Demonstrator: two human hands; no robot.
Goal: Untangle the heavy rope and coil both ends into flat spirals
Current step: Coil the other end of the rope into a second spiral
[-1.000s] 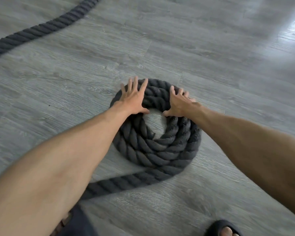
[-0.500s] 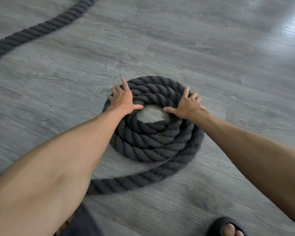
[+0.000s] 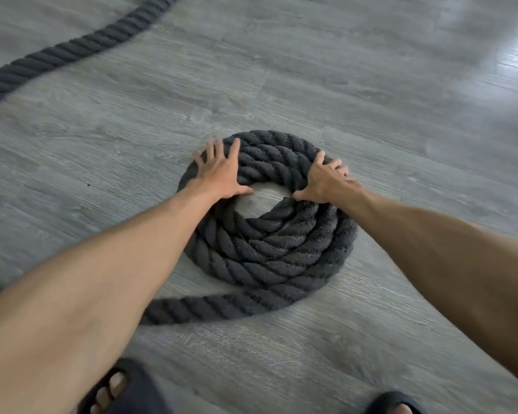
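i see the heavy rope (image 3: 269, 249) lying on the grey plank floor (image 3: 386, 100), wound into a flat spiral with a bare patch of floor showing through its middle. my left hand (image 3: 222, 174) lies flat on the coil at about ten o'clock, fingers spread wide and blurred at the tips, thumb reaching to the inner edge of the hole. my right hand (image 3: 323, 180) sits on the coil at about two o'clock, fingers curled over the outer turns, thumb down at the inner rim; how far the fingers wrap around the far side is hidden by the hand itself. neither hand closes around the rope; both press on top of it.

the loose tail leaves the coil at six o'clock and runs toward eight o'clock, where my left forearm covers it. a second stretch of rope (image 3: 72, 52) crosses the upper left corner, smeared by motion and cut off by the frame at both ends. two dark sandals (image 3: 395, 403) show at the bottom edge, both cropped. i can read no writing or brand anywhere.
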